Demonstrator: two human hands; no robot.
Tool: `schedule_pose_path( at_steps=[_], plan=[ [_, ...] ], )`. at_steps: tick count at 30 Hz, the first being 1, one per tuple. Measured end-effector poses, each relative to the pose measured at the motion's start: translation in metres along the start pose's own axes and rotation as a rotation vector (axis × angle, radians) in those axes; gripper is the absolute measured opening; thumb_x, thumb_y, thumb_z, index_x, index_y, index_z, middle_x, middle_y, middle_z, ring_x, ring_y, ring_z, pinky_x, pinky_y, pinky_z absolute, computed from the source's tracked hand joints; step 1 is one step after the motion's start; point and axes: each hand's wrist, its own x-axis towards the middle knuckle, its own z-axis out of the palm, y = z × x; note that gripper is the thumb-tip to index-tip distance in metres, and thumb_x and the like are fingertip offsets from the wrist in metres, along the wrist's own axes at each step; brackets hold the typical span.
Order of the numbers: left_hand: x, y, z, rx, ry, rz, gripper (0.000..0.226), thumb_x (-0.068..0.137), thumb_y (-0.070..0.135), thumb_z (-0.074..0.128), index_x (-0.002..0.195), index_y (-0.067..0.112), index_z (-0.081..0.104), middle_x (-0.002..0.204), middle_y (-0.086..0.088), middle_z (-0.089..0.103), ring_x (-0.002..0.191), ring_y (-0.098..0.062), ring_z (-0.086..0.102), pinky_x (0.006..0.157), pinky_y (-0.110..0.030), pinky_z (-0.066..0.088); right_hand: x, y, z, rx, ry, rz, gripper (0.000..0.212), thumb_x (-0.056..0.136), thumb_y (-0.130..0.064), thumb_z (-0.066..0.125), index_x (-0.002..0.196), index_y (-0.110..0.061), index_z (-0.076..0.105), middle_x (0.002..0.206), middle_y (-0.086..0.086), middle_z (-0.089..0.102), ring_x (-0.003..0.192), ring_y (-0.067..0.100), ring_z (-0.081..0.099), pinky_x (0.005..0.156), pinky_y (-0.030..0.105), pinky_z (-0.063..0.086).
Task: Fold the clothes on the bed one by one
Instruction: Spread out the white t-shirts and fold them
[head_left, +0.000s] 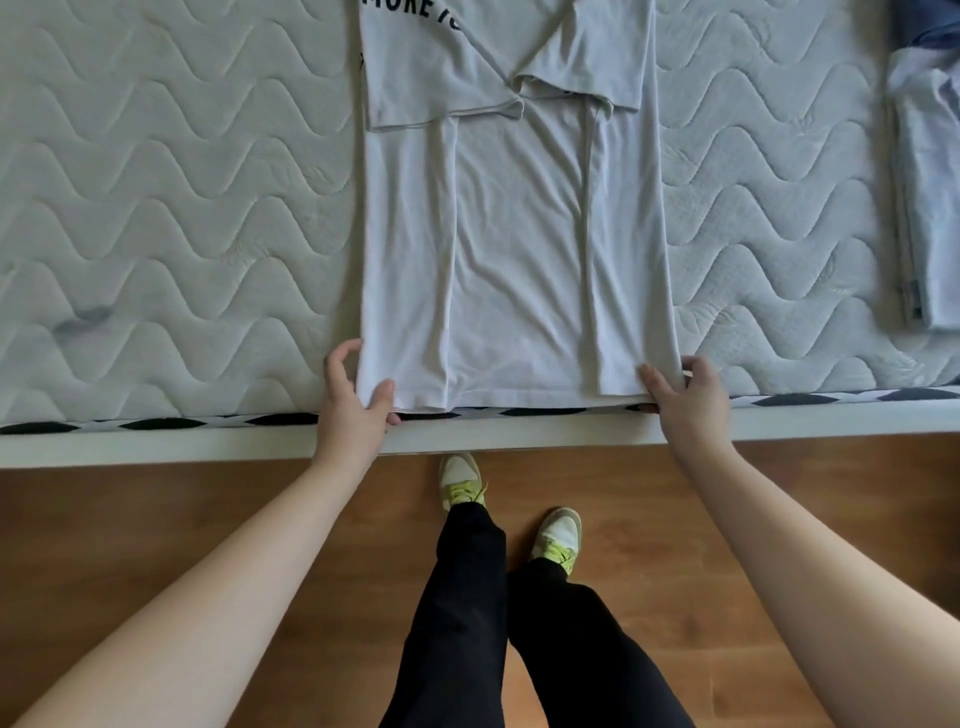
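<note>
A white T-shirt (514, 249) lies flat on the bed (182, 208), its length running from 12 o'clock to 6 o'clock and its hem just at the bed's near edge. Both long sides are already turned in over the middle, leaving a narrow strip with two lengthwise creases; the short sleeves cross over the chest near 12 o'clock, beside a fragment of dark printed lettering. The left hand (353, 400) pinches the hem corner at about 7 o'clock, thumb on top and fingers curled beneath the cloth; the right hand (680, 389) pinches the opposite corner at about 5 o'clock in the same manner. Holding both corners at once keeps the hem taut and square, which suggests the next fold will carry the hem up toward the collar (a judgement only). The cloth is thin, soft knit, lying limp with fine wrinkles radiating from the middle, so it should drape and slide rather than hold a sharp crease. The bed surface is a pale quilted mattress stitched in wavy lines, with a black-and-white patterned band along its side and a white frame below. At 3 o'clock lies a stack of pale blue folded clothes (930, 197), well apart from the shirt. Below the bed, a wooden floor (156, 519) and the person's black trousers and light shoes with yellow-green laces are visible.
</note>
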Motion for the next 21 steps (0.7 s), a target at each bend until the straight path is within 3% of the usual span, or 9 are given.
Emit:
schedule_pose_path(
  at_steps=[2,4,6,8,10,12,16,21],
  plan=[
    [-0.012,-0.002,0.002,0.156,0.021,0.058,0.045,0.095,0.022,0.058,0.131,0.037,0.038,0.109,0.006,0.06,0.072,-0.008,0.065,0.063,-0.028,0.05,-0.005,0.005,-0.005,-0.015,-0.029,-0.01,0.031,0.089,-0.036,0.07,0.108,-0.015,0.056,0.101,0.006,0.068,0.082,0.022,0.065,0.068,0.028,0.048],
    [-0.023,-0.009,0.007,0.465,0.109,0.243,0.045,0.089,0.02,0.066,0.13,0.02,0.049,0.115,-0.006,0.054,0.098,-0.023,0.056,0.08,-0.037,0.046,-0.009,0.006,-0.007,-0.049,-0.052,-0.031,0.033,0.089,-0.031,0.07,0.114,-0.015,0.054,0.105,0.006,0.066,0.081,0.02,0.063,0.065,0.027,0.045],
    [-0.029,-0.011,0.014,0.732,0.239,0.482,0.035,0.082,0.023,0.073,0.113,0.01,0.062,0.111,-0.017,0.051,0.099,-0.037,0.051,0.083,-0.047,0.043,-0.013,0.007,-0.007,-0.139,-0.02,-0.105,0.045,0.087,-0.026,0.071,0.125,-0.015,0.051,0.113,0.005,0.059,0.092,0.021,0.057,0.075,0.031,0.04],
    [-0.029,-0.006,0.021,0.827,0.212,0.615,0.027,0.081,0.032,0.071,0.098,0.011,0.066,0.106,-0.015,0.053,0.095,-0.036,0.052,0.079,-0.046,0.043,-0.018,0.004,-0.005,-0.259,0.064,-0.203,0.054,0.084,-0.021,0.072,0.132,-0.013,0.05,0.121,0.01,0.053,0.109,0.028,0.051,0.088,0.038,0.039],
    [-0.027,-0.001,0.032,0.899,0.097,0.616,0.03,0.085,0.043,0.065,0.094,0.013,0.064,0.099,-0.008,0.055,0.091,-0.032,0.053,0.076,-0.042,0.041,-0.024,0.0,0.0,-0.367,0.126,-0.285,0.059,0.083,-0.023,0.073,0.136,-0.015,0.048,0.132,0.012,0.048,0.123,0.033,0.043,0.1,0.045,0.031],
    [-0.023,0.005,0.042,0.983,0.03,0.591,0.035,0.087,0.049,0.059,0.092,0.014,0.06,0.092,-0.004,0.056,0.088,-0.028,0.052,0.075,-0.04,0.039,-0.032,-0.002,0.006,-0.443,0.098,-0.407,0.057,0.086,-0.027,0.07,0.138,-0.016,0.049,0.138,0.013,0.046,0.127,0.034,0.04,0.102,0.047,0.028],
    [-0.018,0.019,0.056,1.082,-0.021,0.508,0.023,0.093,0.029,0.049,0.098,0.008,0.059,0.091,-0.008,0.06,0.083,-0.028,0.057,0.07,-0.037,0.036,-0.04,0.0,0.021,-0.547,-0.064,-0.627,0.039,0.089,-0.025,0.067,0.126,-0.012,0.06,0.126,0.009,0.057,0.119,0.034,0.049,0.097,0.044,0.033],
    [-0.016,0.026,0.061,1.01,-0.048,0.411,0.021,0.097,0.022,0.045,0.103,0.005,0.055,0.084,-0.011,0.061,0.063,-0.026,0.049,0.054,-0.032,0.037,-0.042,0.003,0.03,-0.556,-0.066,-0.688,0.029,0.087,-0.015,0.067,0.115,-0.007,0.066,0.115,0.011,0.061,0.109,0.036,0.054,0.091,0.045,0.04]
  ],
)
